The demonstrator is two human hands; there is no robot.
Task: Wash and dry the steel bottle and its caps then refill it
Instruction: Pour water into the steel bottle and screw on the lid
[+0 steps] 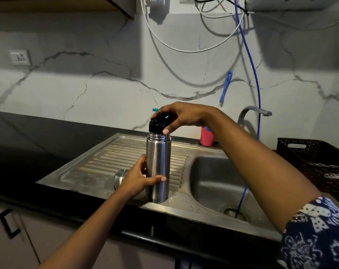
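Note:
The steel bottle [158, 167] stands upright on the drainboard [98, 164], at the front edge of the steel sink unit. My left hand [138, 178] grips its lower body from the left, thumb across the front. From above, my right hand [181, 115] holds the black inner cap [156, 126] that sits on the bottle's threaded neck. A steel outer cap [120, 176] lies on the drainboard just behind my left hand, partly hidden by it.
The sink basin [219, 183] lies to the right, with a blue hose [252, 74] hanging into its drain. A grey tap [256, 111] and a pink cup [207, 137] stand behind it. A dark basket [312, 152] sits far right. White cables loop on the marble wall.

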